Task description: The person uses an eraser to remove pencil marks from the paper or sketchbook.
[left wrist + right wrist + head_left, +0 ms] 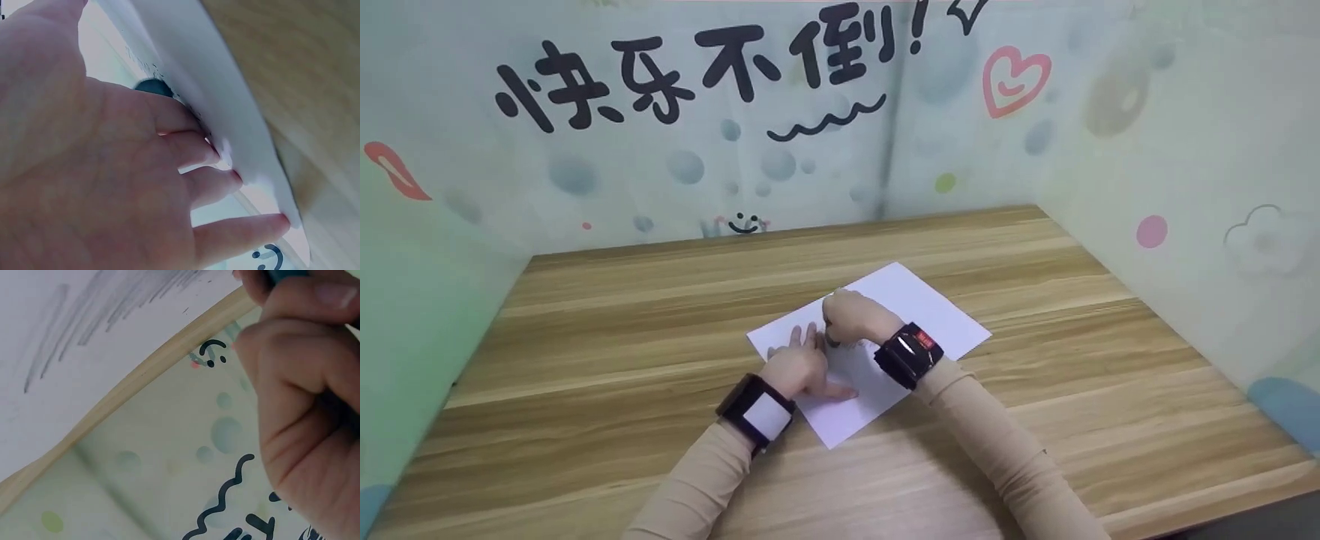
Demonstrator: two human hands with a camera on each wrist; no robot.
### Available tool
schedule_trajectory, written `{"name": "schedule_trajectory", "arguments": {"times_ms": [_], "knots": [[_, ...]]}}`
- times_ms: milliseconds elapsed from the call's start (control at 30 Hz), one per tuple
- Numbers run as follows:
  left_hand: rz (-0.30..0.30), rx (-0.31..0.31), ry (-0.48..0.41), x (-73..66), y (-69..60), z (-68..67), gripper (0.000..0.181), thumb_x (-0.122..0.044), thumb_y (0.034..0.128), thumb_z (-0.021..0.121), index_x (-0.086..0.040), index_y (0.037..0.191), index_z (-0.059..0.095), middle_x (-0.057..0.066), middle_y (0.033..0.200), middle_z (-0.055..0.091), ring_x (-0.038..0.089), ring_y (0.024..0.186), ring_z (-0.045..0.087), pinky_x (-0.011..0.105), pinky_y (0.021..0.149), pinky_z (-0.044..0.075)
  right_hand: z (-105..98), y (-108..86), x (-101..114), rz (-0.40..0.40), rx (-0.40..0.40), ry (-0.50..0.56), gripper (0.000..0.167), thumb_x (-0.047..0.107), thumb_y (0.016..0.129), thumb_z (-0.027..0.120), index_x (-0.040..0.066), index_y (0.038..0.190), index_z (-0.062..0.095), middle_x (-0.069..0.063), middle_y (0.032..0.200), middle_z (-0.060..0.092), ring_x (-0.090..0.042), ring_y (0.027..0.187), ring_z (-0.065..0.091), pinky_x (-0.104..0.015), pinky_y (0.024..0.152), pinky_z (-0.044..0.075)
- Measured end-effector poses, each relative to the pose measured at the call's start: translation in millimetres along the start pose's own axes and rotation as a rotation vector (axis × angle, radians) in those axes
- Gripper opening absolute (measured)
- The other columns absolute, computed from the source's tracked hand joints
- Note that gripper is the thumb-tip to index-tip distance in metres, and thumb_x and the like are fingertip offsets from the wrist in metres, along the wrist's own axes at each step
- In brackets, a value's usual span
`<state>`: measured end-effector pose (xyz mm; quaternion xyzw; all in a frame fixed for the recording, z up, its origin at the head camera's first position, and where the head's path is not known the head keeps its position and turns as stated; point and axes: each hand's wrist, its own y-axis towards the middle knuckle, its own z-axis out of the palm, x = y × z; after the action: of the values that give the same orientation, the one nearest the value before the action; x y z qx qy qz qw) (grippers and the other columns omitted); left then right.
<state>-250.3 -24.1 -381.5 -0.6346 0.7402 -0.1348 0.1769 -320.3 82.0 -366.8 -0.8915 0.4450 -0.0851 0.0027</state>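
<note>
A sheet of paper [904, 304] with grey strokes [90, 323] lay on the tabletop [622, 322], the left hand [797, 369] resting on it with its grip spread, while the right hand's [855, 316] grip pinched what looked like a teal pen [287, 274].

The sheet [915, 300] is smooth, matt paper, its grey strokes [90, 326] dull and smudgy-looking; the teal object [287, 274] looks smooth, its material unclear; the tabletop [622, 322] shows wood grain under a smooth finish with a soft sheen; the 2 sleeves [997, 442] are matt cloth, softly wrinkled; the right wristband [909, 354] has a glossy, plastic-looking face; the printed backdrop [825, 187] looks like matt sheeting, faintly creased
</note>
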Motion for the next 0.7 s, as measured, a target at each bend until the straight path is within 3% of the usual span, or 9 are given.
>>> {"name": "schedule_trajectory", "arguments": {"times_ms": [100, 200, 300, 467, 533, 700], "knots": [[0.002, -0.002, -0.009, 0.9, -0.2, -1.0, 0.108, -0.068, 0.0802, 0.057, 0.0, 0.151, 0.012, 0.012, 0.162, -0.003, 0.03, 0.15, -0.002, 0.063, 0.115, 0.019, 3.7, 2.7, -1.6, 0.0, -0.061, 0.021, 0.014, 0.005, 0.08, 0.063, 0.0, 0.07, 0.072, -0.011, 0.065, 0.07, -0.009, 0.046, 0.049, -0.018, 0.042, 0.036], [0.003, -0.01, -0.014, 1.5, -1.0, -1.9, 0.108, -0.068, 0.0799, 0.057, 0.0, 0.151, 0.013, 0.013, 0.162, -0.002, 0.03, 0.15, -0.001, 0.063, 0.114, 0.02, 5.1, 3.4, -3.8, -0.017, -0.086, 0.04, 0.016, 0.007, 0.083, 0.064, 0.001, 0.071, 0.071, -0.009, 0.062, 0.068, -0.008, 0.045, 0.049, -0.017, 0.042, 0.037], [0.0, -0.022, -0.009, 1.6, -0.9, -2.5, 0.109, -0.068, 0.0792, 0.058, 0.001, 0.151, 0.014, 0.013, 0.162, 0.0, 0.029, 0.15, 0.001, 0.062, 0.114, 0.021, 0.9, 1.3, -5.8, -0.03, -0.053, 0.031, 0.014, 0.008, 0.082, 0.066, 0.001, 0.071, 0.072, -0.002, 0.056, 0.061, -0.007, 0.046, 0.047, -0.016, 0.042, 0.036], [0.008, -0.027, 0.007, 0.7, 0.0, -3.0, 0.109, -0.069, 0.079, 0.057, 0.0, 0.151, 0.014, 0.013, 0.162, 0.002, 0.029, 0.15, 0.004, 0.061, 0.114, 0.023, -12.9, -7.1, -10.0, -0.003, 0.091, -0.03, 0.009, 0.01, 0.075, 0.071, 0.003, 0.071, 0.075, 0.004, 0.054, 0.054, -0.009, 0.053, 0.045, -0.02, 0.047, 0.036], [0.009, -0.032, 0.01, 0.5, 0.1, -3.3, 0.11, -0.069, 0.0788, 0.058, 0.0, 0.151, 0.013, 0.014, 0.162, 0.003, 0.029, 0.15, 0.004, 0.061, 0.114, 0.024, -16.5, -8.9, -12.7, 0.022, 0.07, -0.026, 0.009, 0.012, 0.076, 0.071, 0.004, 0.075, 0.076, 0.004, 0.058, 0.057, -0.01, 0.056, 0.047, -0.022, 0.05, 0.039], [0.012, -0.057, 0.011, 0.9, -1.6, -4.5, 0.111, -0.068, 0.0777, 0.06, 0.002, 0.151, 0.015, 0.014, 0.161, 0.006, 0.03, 0.15, 0.007, 0.059, 0.113, 0.027, -18.5, -8.5, -19.5, 0.064, -0.072, 0.03, 0.013, 0.017, 0.084, 0.066, 0.006, 0.082, 0.074, 0.002, 0.069, 0.06, -0.01, 0.062, 0.049, -0.025, 0.056, 0.041]]}}
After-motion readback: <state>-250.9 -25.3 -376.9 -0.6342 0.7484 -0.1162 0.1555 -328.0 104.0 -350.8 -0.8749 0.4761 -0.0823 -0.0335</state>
